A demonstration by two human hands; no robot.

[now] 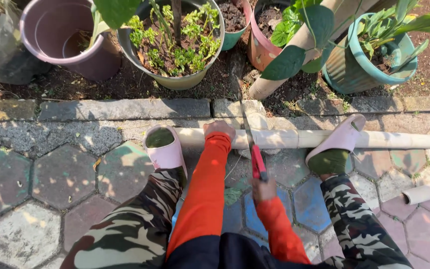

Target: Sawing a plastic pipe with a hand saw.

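Observation:
A long pale bamboo pole [389,140] lies across the hexagonal paving in front of me. My left hand [219,129] is pressed down on it, fingers wrapped over the top, orange sleeve behind. My right hand [263,190] grips the red handle of a hand saw [258,160]. Its thin blade [245,115] runs away from me across the pole, just right of my left hand. My feet in pink slippers flank the cut: the left slipper [163,148] at the pole's left end, the right slipper [338,139] resting on the pole.
Beyond a stone kerb [125,108] stand several plant pots in soil: a purple pot [63,35], a grey-green pot [175,45], a teal pot [369,60]. A thicker bamboo trunk [294,50] leans between them. A short cut bamboo piece [426,192] lies at the right.

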